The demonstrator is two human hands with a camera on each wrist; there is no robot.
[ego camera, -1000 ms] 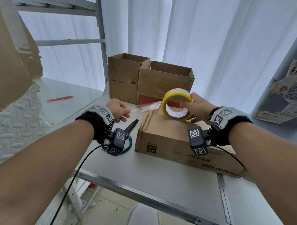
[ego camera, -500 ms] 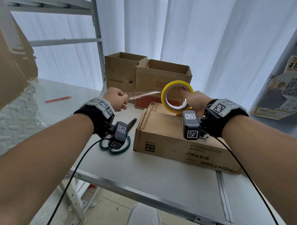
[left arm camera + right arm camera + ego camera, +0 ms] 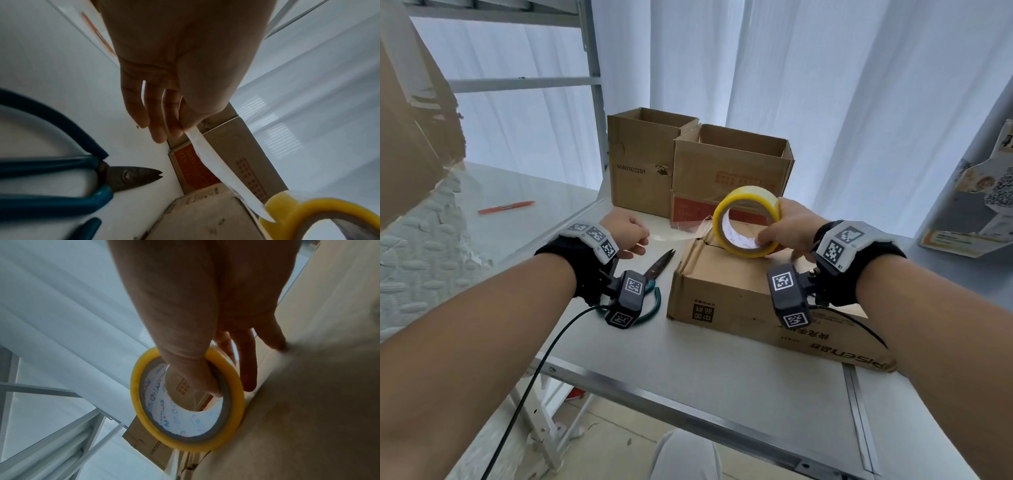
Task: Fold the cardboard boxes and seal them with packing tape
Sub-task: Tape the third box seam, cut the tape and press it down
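My right hand (image 3: 787,233) grips a yellow roll of packing tape (image 3: 748,221), thumb through its core (image 3: 197,381), just above the far end of a closed cardboard box (image 3: 726,291) lying on the table. A clear strip of tape (image 3: 681,233) runs left from the roll to my left hand (image 3: 626,233), which pinches its free end (image 3: 191,131) between thumb and fingers. The strip hangs in the air left of the box's far corner.
Scissors with teal handles (image 3: 654,274) lie on the table (image 3: 688,370) between my left wrist and the box. Two open cardboard boxes (image 3: 729,171) stand at the back. An orange pen (image 3: 506,206) lies far left. White curtains hang behind.
Both hands have come down from the raised position half a second ago, and the roll now sits low over the box's far end, with the strip still stretched between them.
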